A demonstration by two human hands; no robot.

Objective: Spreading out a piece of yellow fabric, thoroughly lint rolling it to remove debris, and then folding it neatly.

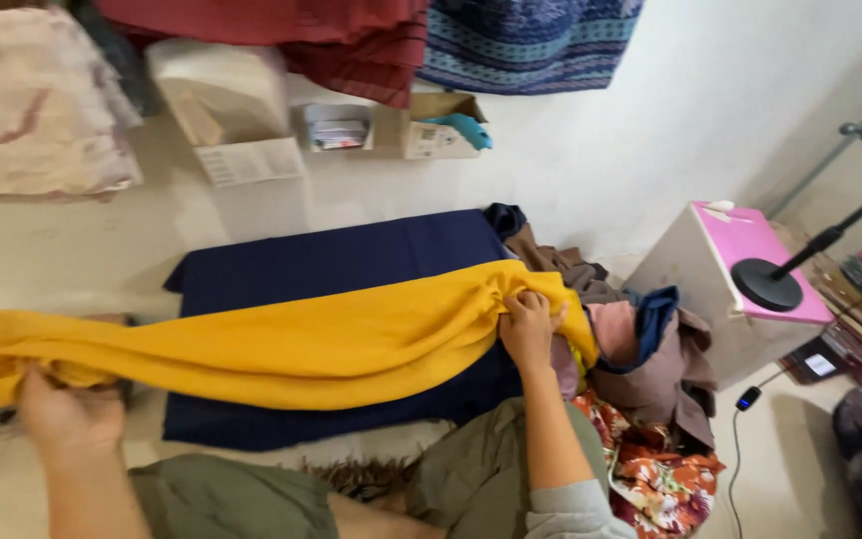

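At the left edge, one end of the yellow cloth (281,339) is gripped by the left hand (67,411), its fingers closed around the bunched fabric. The cloth is stretched from there across the flat dark blue cloth (341,265) spread on the floor. The opposite end is clamped by the right hand (529,324), fingers curled into the gathered edge. Just beside that hand, a pile of brown, pink and blue garments (641,344) is heaped. Further right, a white box with a pink top (740,265) is stood, with a black round stand base (766,283) placed on it.
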